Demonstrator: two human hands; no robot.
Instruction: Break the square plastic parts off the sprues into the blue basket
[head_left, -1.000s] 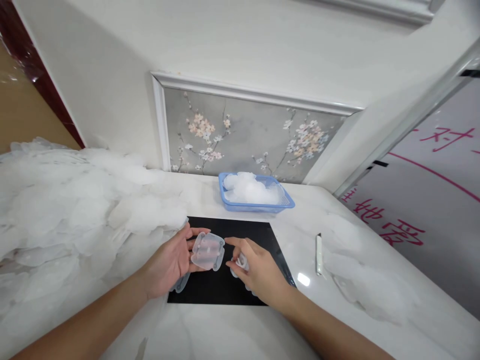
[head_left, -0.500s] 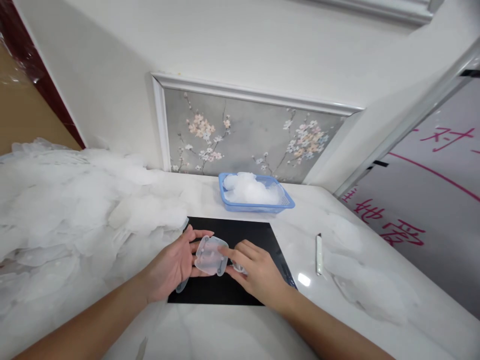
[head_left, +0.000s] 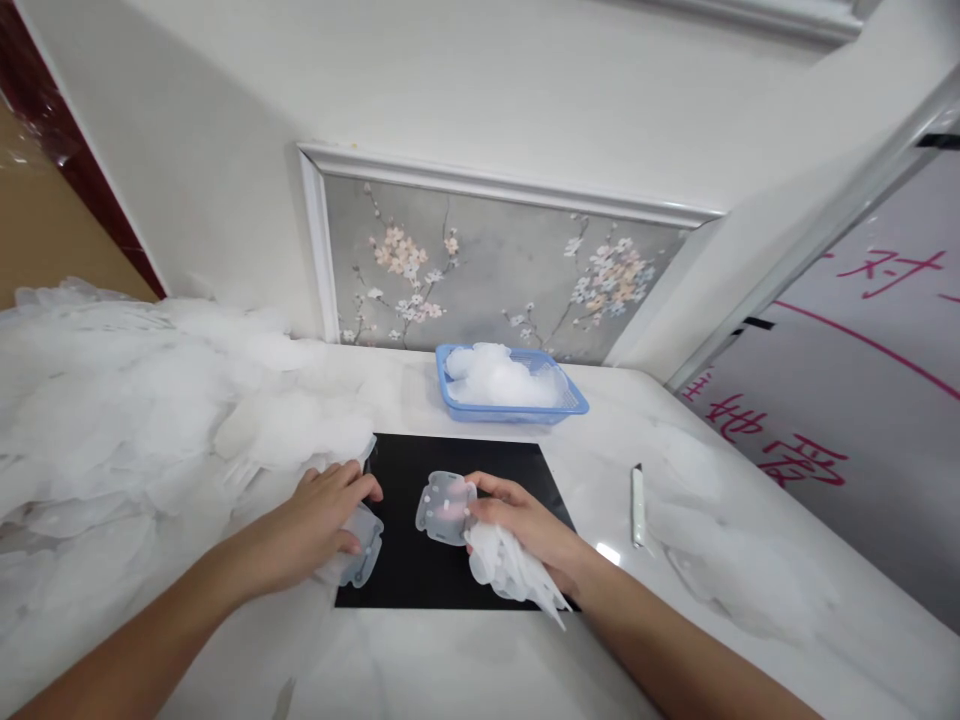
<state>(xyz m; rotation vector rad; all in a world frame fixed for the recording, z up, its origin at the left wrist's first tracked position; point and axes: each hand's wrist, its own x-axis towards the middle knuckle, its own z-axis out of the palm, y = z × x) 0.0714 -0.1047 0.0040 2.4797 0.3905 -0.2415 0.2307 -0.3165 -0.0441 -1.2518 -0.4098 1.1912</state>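
My right hand [head_left: 529, 520] is closed on several translucent plastic pieces above the black mat [head_left: 405, 570]. One flat piece with notched edges and small dots [head_left: 444, 508] sticks out to the left between thumb and fingers. A fanned bunch of whitish pieces [head_left: 510, 565] hangs under the palm. At the mat's left edge, my left hand [head_left: 330, 520] is open, thumb and forefinger apart, over another clear plastic piece [head_left: 365, 548]. Whether it touches that piece I cannot tell.
A large heap of translucent pieces [head_left: 150, 400] covers the left side of the white table. Behind the mat stands a blue basket [head_left: 510, 414] with more pieces in it. A white-handled cutter [head_left: 637, 505] lies at right, beside another loose spread of translucent pieces [head_left: 735, 570].
My left hand has let go of the single piece and moved left, turning palm down. My right hand now holds that piece, and the bunch under its palm shows more.
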